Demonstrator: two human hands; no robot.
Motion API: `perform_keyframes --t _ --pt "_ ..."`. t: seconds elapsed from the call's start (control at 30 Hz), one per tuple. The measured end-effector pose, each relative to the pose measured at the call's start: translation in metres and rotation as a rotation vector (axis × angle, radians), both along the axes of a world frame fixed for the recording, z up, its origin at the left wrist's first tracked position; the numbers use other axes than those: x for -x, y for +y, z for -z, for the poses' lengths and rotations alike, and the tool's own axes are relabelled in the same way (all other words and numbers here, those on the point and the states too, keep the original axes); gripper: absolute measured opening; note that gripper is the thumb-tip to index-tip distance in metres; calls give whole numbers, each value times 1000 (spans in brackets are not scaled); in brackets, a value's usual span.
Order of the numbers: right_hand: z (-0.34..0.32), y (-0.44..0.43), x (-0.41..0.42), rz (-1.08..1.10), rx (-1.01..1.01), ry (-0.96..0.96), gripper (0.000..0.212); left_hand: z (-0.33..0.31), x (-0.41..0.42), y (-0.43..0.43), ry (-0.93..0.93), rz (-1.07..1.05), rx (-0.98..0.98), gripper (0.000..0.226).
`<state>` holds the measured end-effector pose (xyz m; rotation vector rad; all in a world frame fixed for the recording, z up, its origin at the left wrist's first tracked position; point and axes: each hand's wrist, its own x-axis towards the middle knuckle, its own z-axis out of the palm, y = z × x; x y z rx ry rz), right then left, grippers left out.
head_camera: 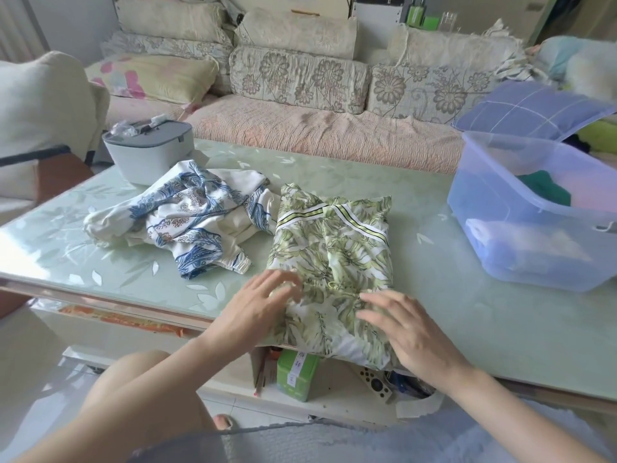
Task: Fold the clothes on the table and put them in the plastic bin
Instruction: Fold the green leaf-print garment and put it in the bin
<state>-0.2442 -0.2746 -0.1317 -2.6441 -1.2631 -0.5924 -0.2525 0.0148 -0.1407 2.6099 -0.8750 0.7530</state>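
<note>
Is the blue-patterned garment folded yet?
No, the blue-patterned garment lies in a crumpled heap on the table, beside the green leaf-print garment.

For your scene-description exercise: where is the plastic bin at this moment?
In the head view, the plastic bin stands at the right end of the table, right of the green leaf-print garment, with the sofa behind it.

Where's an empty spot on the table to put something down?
Bare table shows between the green leafy garment and the plastic bin, along the near left edge before the blue-and-white garment, and behind both garments toward the sofa. The middle is crowded: the two garments lie right against each other.
</note>
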Motion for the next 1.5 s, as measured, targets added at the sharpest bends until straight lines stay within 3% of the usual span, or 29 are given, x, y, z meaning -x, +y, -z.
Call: perform_keyframes --t 0.07,0.13,0.23,0.33,0.5,0.63,0.7,0.77,0.83,0.9,1.0,1.07,1.1,1.17,1.23,1.27,1.33,1.4,1.5 --pt "0 -10 3 -60 44 20 50 -2 2 9 30 142 -93 23" --pt "-1 -17 6 -54 90 87 42 -2 3 17 156 186 -187 38" --pt "1 -18 9 40 330 183 82 4 -2 31 327 129 -366 78" --pt "0 -10 8 158 391 264 102 13 -8 40 336 74 -335 80" --pt "2 -2 -3 228 183 530 92 17 -15 43 423 12 -152 63" --pt "-2 1 -10 330 -120 630 48 16 -25 37 384 -107 97 30" --pt "-6 4 -16 350 -457 739 24 7 -31 29 464 -235 349 31" --pt "-12 6 -26 378 -717 773 49 -9 -38 18 602 -336 542 43" --pt "-15 6 -39 476 -840 749 46 -22 -48 9 664 -418 595 46" --pt "-16 7 -53 560 -802 754 38 -27 -56 5 714 -503 522 46" --pt "-2 11 -58 704 -443 703 35 -9 -58 5 759 -585 372 39" --pt "10 10 -50 752 -302 568 11 4 -51 6 696 -594 393 30" --pt "13 9 -43 738 -308 491 15 10 -46 6 594 -550 407 37" --pt "14 6 -34 554 -309 317 55 9 -39 8 257 -364 331 45" --pt "13 2 -29 323 -205 175 67 2 -32 11 83 -115 231 28" --pt "11 1 -25 236 -128 193 63 0 -28 12 150 -8 182 28" --pt "5 2 -17 190 -3 367 49 2 -24 15 421 65 64 51" --pt "8 -5 -17 234 128 486 71 11 -28 20 506 22 -91 75" --pt "11 -12 -23 281 217 509 101 14 -36 27 527 -4 -15 73"
